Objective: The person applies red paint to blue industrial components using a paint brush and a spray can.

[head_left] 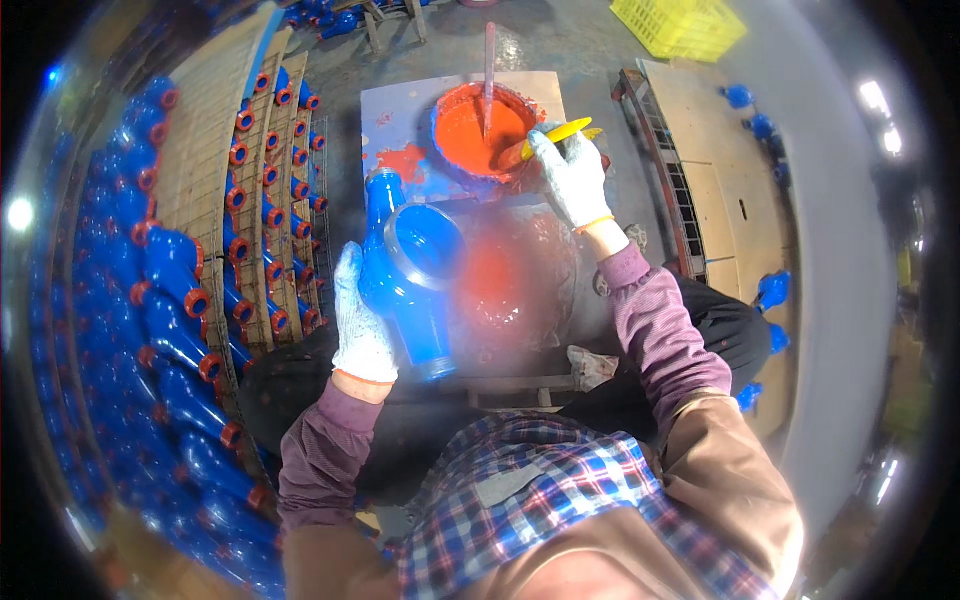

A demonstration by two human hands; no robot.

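Observation:
My left hand (362, 320), in a white knit glove, is closed around the side of a glossy blue pipe fitting (392, 270). The fitting has a wide round opening on its upper right and narrower ends at top and bottom; no red shows on its visible rims. My right hand (575, 178), gloved too, grips a yellow-handled paintbrush (570, 129). The brush's lower end reaches the right rim of a round bucket (436, 140) of orange-red paint (470, 135). Upright in the paint stands a stick (489, 70). A blurred red smear hides part of the middle.
Racks on the left hold many blue fittings (185, 270) with red-painted ends. Under the bucket lies a paint-stained board (385, 110). To the right, a board-topped rack (705, 180) has several blue pieces (772, 290) along its outer edge. A yellow crate (680, 28) stands at the back.

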